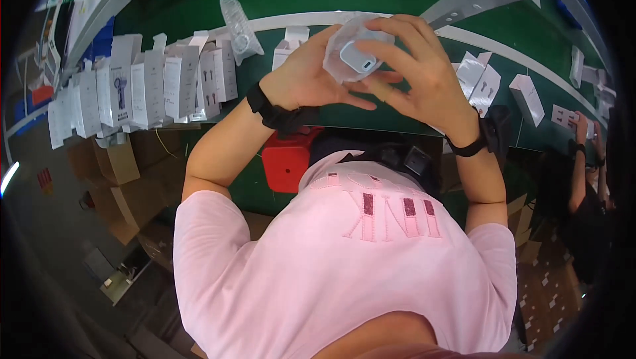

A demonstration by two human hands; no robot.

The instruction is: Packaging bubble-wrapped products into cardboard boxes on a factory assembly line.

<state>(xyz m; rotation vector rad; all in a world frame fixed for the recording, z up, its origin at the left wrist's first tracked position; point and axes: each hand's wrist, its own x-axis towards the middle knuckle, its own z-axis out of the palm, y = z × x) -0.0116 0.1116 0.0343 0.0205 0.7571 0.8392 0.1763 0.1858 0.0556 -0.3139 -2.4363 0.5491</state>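
Right now a small white rounded-rectangular plastic device [358, 59] sits inside a clear crinkled plastic bag [348, 44], and both are held up in front of the chest, above the green surface [397, 117]. Both hands are grasping the bag: the left hand [311, 74] cups it from the side and beneath, while the right hand [417, 71] curls its fingers [391, 24] over the top. Each wrist wears a black band. To the left on the surface stands a crowded row of white cardboard boxes [139, 84] with their flaps open, and another clear plastic bag [240, 31] lies just behind them. More white boxes [527, 97] lie scattered to the right, where another person's hands [586, 137] rest at the surface edge. A red plastic block [286, 160] sits below the forearms.
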